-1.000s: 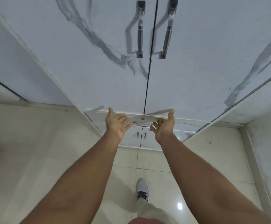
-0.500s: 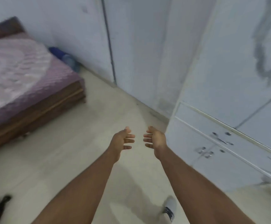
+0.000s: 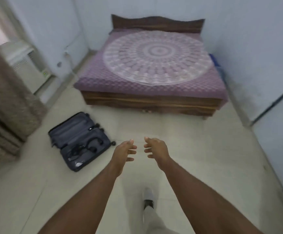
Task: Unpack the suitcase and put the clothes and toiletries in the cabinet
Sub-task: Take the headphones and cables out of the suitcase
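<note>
The dark grey hard-shell suitcase (image 3: 79,141) lies open on the pale tiled floor (image 3: 196,149), seemingly nearly emptied, while left hand (image 3: 124,152) and right hand (image 3: 156,149) hang loose, grasping nothing.

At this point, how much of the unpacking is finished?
Mostly done, it seems: the suitcase lies open on the floor, with only dark straps and a small pale item visible inside. Both hands, left and right, are empty. Left: clearing those remnants.

No text, label, brand, number or sign can be read anywhere in the view; the picture is too blurred for any lettering to show.
</note>
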`<action>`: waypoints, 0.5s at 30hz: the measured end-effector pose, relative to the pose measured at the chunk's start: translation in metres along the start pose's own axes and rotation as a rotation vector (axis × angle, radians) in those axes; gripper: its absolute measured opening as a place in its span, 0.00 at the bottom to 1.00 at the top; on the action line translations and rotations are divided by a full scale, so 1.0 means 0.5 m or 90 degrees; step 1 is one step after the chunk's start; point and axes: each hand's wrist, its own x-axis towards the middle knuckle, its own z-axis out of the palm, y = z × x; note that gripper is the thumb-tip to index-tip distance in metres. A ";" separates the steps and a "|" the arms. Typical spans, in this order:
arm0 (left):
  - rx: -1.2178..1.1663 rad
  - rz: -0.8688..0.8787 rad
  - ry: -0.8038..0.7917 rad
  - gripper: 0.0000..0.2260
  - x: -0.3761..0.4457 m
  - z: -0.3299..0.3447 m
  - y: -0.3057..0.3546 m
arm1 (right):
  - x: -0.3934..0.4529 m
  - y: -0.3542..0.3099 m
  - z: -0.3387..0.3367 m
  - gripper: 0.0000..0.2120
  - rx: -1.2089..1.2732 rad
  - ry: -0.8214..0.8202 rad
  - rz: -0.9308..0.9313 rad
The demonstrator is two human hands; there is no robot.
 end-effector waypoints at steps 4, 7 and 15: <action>-0.042 -0.030 0.110 0.14 0.122 -0.184 0.018 | 0.173 -0.073 0.219 0.14 -0.065 -0.096 -0.012; -0.083 -0.072 0.187 0.12 0.216 -0.300 0.045 | 0.299 -0.133 0.370 0.13 -0.109 -0.172 0.001; -0.189 -0.154 0.301 0.12 0.438 -0.582 0.092 | 0.556 -0.241 0.704 0.10 -0.217 -0.292 0.027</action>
